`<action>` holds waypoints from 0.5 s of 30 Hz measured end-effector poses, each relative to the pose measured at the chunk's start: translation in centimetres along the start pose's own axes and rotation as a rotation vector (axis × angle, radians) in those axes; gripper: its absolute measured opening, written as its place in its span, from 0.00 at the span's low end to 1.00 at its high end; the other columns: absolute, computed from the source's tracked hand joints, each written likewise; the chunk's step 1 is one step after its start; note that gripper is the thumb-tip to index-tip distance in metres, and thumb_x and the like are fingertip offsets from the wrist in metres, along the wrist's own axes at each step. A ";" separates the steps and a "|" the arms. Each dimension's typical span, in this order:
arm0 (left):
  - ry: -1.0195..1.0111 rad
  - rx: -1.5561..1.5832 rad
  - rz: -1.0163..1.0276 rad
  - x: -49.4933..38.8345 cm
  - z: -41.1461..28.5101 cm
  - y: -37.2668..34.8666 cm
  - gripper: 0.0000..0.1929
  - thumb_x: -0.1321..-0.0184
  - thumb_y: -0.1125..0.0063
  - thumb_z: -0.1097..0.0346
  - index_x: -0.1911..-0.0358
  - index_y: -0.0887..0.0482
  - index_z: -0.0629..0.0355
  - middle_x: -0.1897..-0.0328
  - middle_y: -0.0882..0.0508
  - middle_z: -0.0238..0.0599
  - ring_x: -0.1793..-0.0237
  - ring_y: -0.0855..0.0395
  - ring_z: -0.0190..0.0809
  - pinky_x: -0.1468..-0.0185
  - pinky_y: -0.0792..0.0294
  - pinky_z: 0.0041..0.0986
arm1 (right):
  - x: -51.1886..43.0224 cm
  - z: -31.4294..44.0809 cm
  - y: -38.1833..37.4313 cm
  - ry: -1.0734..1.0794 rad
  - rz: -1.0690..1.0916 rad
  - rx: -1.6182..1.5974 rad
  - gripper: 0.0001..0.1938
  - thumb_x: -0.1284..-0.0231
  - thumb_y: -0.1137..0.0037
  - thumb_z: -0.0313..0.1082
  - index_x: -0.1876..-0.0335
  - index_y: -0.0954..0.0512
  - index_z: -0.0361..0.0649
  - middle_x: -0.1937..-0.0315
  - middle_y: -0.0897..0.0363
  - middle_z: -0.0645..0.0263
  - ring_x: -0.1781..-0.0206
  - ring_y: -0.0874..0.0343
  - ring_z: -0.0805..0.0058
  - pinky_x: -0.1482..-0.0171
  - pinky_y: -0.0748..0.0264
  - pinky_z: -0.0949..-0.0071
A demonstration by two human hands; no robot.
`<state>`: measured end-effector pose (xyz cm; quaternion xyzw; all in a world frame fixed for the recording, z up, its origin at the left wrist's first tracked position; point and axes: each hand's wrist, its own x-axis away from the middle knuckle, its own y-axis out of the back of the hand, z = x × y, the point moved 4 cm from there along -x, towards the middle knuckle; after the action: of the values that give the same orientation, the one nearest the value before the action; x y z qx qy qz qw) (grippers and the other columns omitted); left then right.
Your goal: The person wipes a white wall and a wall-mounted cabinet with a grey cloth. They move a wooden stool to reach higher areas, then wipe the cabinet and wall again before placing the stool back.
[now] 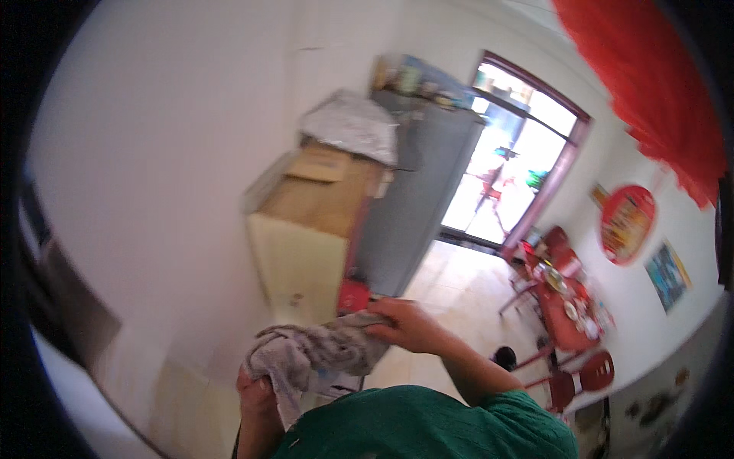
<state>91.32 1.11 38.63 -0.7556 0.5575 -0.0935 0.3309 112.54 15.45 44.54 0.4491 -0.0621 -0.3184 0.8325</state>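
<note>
A twisted, greyish, damp-looking cloth [327,347] stretches between my two hands in front of my green shirt. At its lower left end, my left hand [256,390] is closed around the fabric, part of which hangs down beside the wrist. My right hand [404,326] grips the other end, with the fingers curled over it. Beyond the cloth stand a cabinet with a pale side [298,264] and a wooden-looking top, and a red object [354,295] near its base.
A tall grey refrigerator [410,183] carries several items on top. Behind it is a bright doorway [504,166]. On the right, a red table [565,327] holds dishes, with red chairs [596,370] around it. Red fabric [654,86] hangs at upper right.
</note>
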 end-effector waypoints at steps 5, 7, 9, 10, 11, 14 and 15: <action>0.050 -0.004 0.190 -1.2 2.3 -1.0 0.19 0.48 0.45 0.75 0.50 0.25 0.72 0.53 0.20 0.41 0.53 0.22 0.41 0.49 0.30 0.30 | 1.8 -0.9 -0.2 -0.031 0.015 0.115 0.14 0.42 0.45 0.35 0.53 0.25 0.37 0.63 0.26 0.55 0.61 0.26 0.60 0.57 0.29 0.63; 0.053 -0.351 0.109 -1.5 2.8 0.2 0.16 0.46 0.46 0.74 0.52 0.23 0.70 0.56 0.19 0.41 0.55 0.22 0.39 0.51 0.30 0.30 | 2.1 -1.0 -0.2 -0.027 0.008 0.119 0.13 0.42 0.45 0.34 0.53 0.25 0.38 0.64 0.26 0.55 0.62 0.26 0.60 0.57 0.29 0.63; 0.025 -0.794 0.074 -1.7 2.6 1.0 0.14 0.41 0.48 0.69 0.53 0.22 0.67 0.61 0.18 0.42 0.58 0.21 0.37 0.55 0.29 0.31 | 2.1 -1.0 -0.1 -0.033 -0.002 0.100 0.13 0.43 0.44 0.35 0.55 0.24 0.38 0.64 0.26 0.56 0.63 0.25 0.60 0.60 0.28 0.64; -0.114 -0.760 0.098 -1.5 2.0 0.7 0.12 0.42 0.47 0.69 0.57 0.20 0.67 0.64 0.16 0.37 0.62 0.21 0.35 0.57 0.29 0.30 | 2.1 -0.8 0.1 -0.019 -0.014 0.101 0.13 0.43 0.44 0.35 0.56 0.24 0.38 0.64 0.26 0.56 0.64 0.25 0.60 0.60 0.28 0.64; -0.180 -0.732 0.106 -1.3 1.5 0.4 0.12 0.42 0.46 0.68 0.58 0.19 0.67 0.64 0.16 0.37 0.62 0.21 0.35 0.57 0.29 0.30 | 2.2 -0.6 0.3 -0.002 -0.018 0.100 0.13 0.43 0.44 0.35 0.56 0.24 0.37 0.63 0.26 0.56 0.64 0.25 0.60 0.61 0.28 0.65; -0.219 -0.648 0.062 -0.1 0.4 -0.2 0.13 0.44 0.45 0.70 0.57 0.20 0.68 0.61 0.17 0.38 0.60 0.21 0.36 0.55 0.30 0.30 | 3.0 0.6 1.7 0.080 -0.113 -0.014 0.12 0.42 0.44 0.37 0.57 0.24 0.38 0.64 0.25 0.58 0.66 0.26 0.64 0.64 0.28 0.69; -0.136 -0.614 -0.001 0.0 0.5 0.0 0.14 0.45 0.45 0.73 0.55 0.21 0.69 0.58 0.18 0.39 0.57 0.21 0.37 0.52 0.31 0.29 | 3.3 0.7 1.9 0.003 -0.100 -0.075 0.12 0.41 0.44 0.38 0.57 0.24 0.39 0.65 0.25 0.59 0.67 0.26 0.67 0.65 0.28 0.71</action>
<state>91.59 1.29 38.22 -0.8250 0.5360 0.1298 0.1236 115.76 13.71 45.85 0.4208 -0.0263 -0.3612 0.8317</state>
